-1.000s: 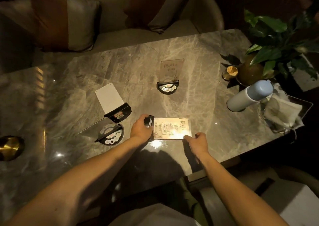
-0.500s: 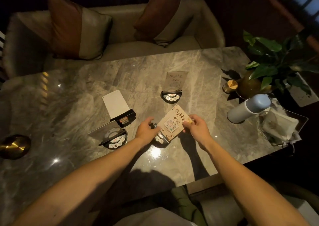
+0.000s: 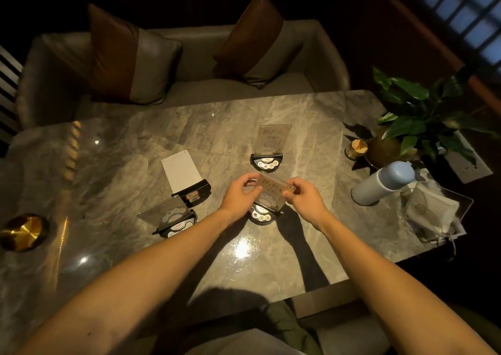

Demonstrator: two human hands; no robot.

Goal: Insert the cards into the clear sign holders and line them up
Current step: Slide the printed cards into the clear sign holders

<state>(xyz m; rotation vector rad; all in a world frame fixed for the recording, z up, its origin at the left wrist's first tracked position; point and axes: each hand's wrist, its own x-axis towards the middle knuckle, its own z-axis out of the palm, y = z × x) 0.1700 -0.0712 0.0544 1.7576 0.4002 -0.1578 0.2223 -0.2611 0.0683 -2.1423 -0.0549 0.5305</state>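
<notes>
A clear sign holder (image 3: pixel 271 192) with a printed card in it stands upright on its black button base in the middle of the marble table (image 3: pixel 135 143). My left hand (image 3: pixel 240 193) grips its left edge and my right hand (image 3: pixel 306 197) pinches its top right corner. Just behind it a second upright holder (image 3: pixel 269 142) with a card stands on its own base. To the left, two more holders lie tipped over: one (image 3: pixel 187 177) with a blank white card facing up, one (image 3: pixel 169 215) looking clear.
A pale blue bottle (image 3: pixel 383 184) lies on its side at the right, next to a clear tray with crumpled tissue (image 3: pixel 433 213). A potted plant (image 3: pixel 401 135) and a small toothpick jar (image 3: pixel 357 148) stand behind it. A brass dish (image 3: pixel 23 231) sits far left. A sofa with two cushions is beyond.
The holder with the card lay flat on the table a second ago. Both hands have tilted it up onto its base, and it now stands upright in front of the rear holder.
</notes>
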